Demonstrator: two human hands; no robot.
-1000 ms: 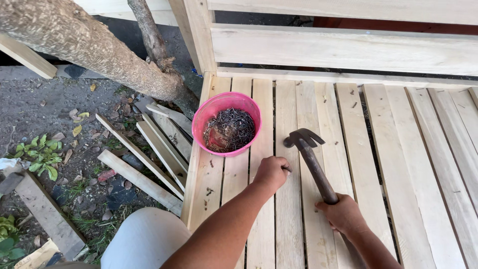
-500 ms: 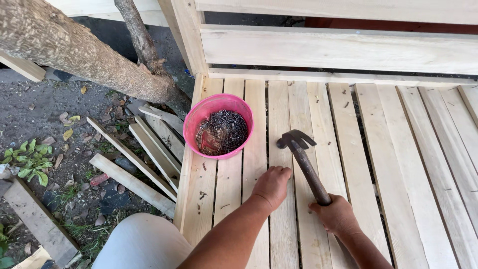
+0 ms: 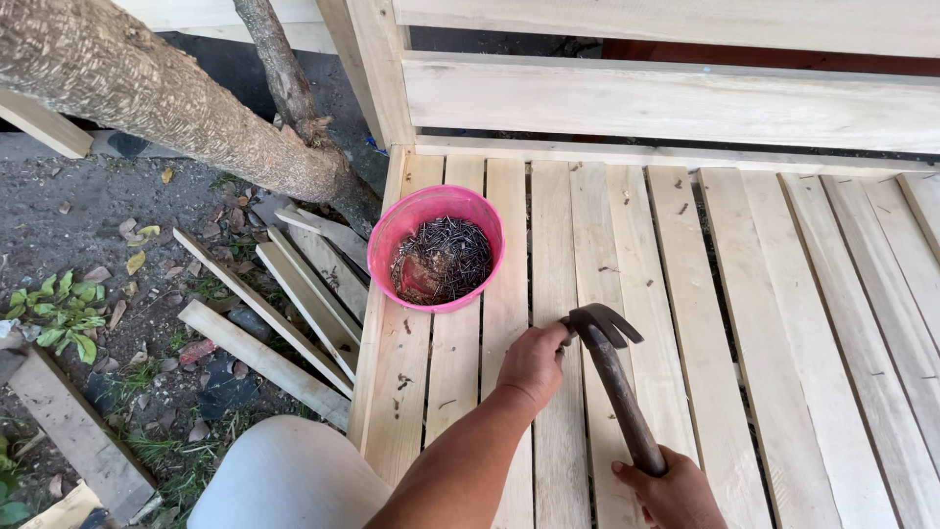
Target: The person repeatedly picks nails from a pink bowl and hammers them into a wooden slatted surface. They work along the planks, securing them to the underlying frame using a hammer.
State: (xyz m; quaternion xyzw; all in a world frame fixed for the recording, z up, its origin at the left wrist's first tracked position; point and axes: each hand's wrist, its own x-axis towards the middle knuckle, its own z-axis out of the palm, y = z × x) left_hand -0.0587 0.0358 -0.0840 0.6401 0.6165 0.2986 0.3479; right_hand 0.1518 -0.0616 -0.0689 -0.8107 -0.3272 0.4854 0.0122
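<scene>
Pink bowl (image 3: 392,235), pale slats (image 3: 764,323)

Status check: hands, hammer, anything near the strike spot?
Right hand grips hammer by handle. Left hand pinched at slat, beside hammer head. Pink bowl of nails sits close.

A claw hammer (image 3: 615,377) with a dark, rusty metal head and a worn brown handle lies slanted over pale wooden slats (image 3: 676,294). Its head points up and left, claw toward the right, the striking face low against a slat beside the left hand's fingers. The handle runs down and right, its end wrapped in the right hand (image 3: 674,492).
</scene>
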